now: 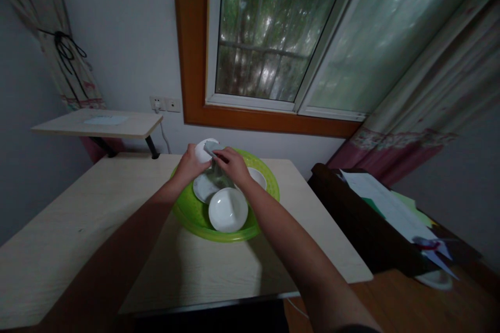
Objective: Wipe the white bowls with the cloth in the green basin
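Over the far side of a green plastic basin [226, 237], my left hand [190, 165] grips a small white bowl [202, 152] by its side, tilted. My right hand [233, 164] pinches a grey-green cloth [213, 148] against that bowl; the cloth hangs down between the hands. Below them in the basin, another white bowl [228, 210] stands upright at the near side. A white dish [203, 188] lies behind it to the left. One more white dish [258, 178] shows at the right, partly hidden by my right forearm.
The basin stands on a pale wooden table [97, 203]. A small raised shelf [133, 127] with a paper sheet is at the back left. A window [281, 36] is behind. To the right, a dark cabinet [339, 213] holds papers [385, 197].
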The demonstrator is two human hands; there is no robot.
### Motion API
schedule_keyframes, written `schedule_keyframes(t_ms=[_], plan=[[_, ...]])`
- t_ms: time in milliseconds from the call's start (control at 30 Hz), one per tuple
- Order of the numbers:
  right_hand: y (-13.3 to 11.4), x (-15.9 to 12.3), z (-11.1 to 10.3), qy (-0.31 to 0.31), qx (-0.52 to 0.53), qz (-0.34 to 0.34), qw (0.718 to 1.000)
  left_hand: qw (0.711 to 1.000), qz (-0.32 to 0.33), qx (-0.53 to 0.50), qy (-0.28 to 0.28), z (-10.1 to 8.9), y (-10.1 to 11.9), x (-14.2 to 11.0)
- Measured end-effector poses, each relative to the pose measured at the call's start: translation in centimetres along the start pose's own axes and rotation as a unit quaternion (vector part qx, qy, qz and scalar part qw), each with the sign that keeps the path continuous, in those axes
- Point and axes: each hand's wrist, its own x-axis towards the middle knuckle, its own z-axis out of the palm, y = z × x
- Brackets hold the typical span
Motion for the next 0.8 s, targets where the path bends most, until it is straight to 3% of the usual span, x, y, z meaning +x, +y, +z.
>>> schedule_keyframes(t_ms=[267, 567, 800], plan=[[1.1, -0.1, 0.1, 0.037, -0.094, 0.061, 0.993, 0.999, -0.015, 0.029, -0.001, 0.0, -0.1, 0.1], [0.4, -0.3, 0.6, -0.003, -0.1, -0.06, 0.993, 0.999, -0.02, 0.023, -0.014, 0.0, -0.2, 0.2], [1.6, 0.0, 0.3, 0.08, -0.098, 0.031, 0.992, 0.999, 0.003, 0.027, -0.022, 0.2, 0.0, -0.1]])
